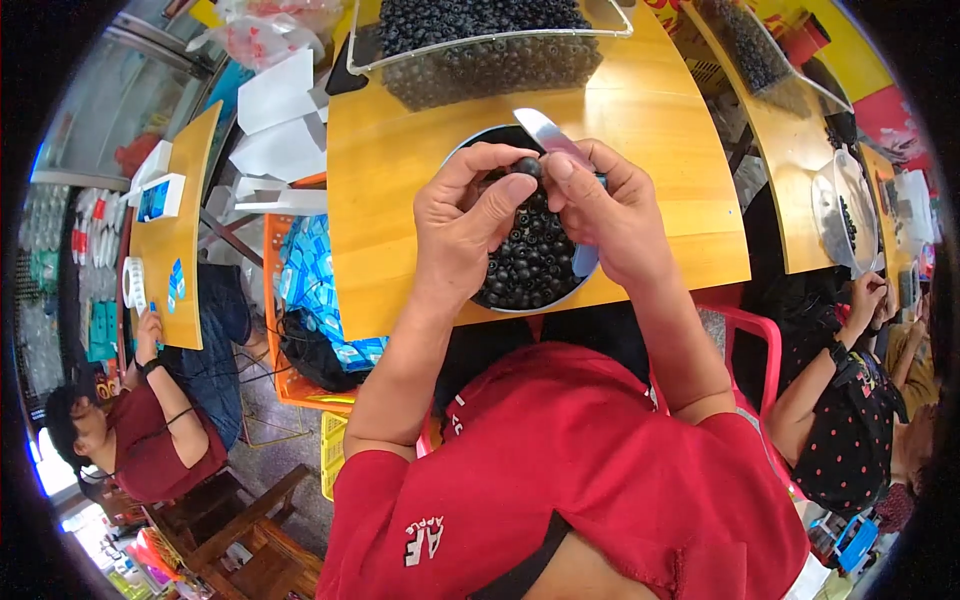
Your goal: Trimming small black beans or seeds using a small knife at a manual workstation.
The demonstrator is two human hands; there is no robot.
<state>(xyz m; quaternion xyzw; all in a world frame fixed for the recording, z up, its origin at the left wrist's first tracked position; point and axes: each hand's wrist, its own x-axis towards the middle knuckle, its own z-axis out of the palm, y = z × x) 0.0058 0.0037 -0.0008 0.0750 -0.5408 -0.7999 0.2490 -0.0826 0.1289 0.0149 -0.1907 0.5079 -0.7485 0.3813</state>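
Note:
My left hand (455, 205) pinches a small black round ball (528, 167) between thumb and fingertips. Closed around a knife, my right hand (615, 210) has its thumb close beside that ball. The knife's silver blade (540, 126) points up and to the left past the fingers. A piece of its blue handle (585, 260) shows below the right palm. Beneath both hands stands a round bowl (545, 306) partly filled with black balls (528, 265), several showing a hole or dimple. Whether the blade touches the pinched ball, I cannot tell.
A clear bin (490, 70) heaped with similar black balls stands at the table's far side. On the left, an orange crate (275, 300) holds blue packets. A pink chair (750, 330) is at my right. Other people sit left and right, at neighbouring wooden tables (190, 250).

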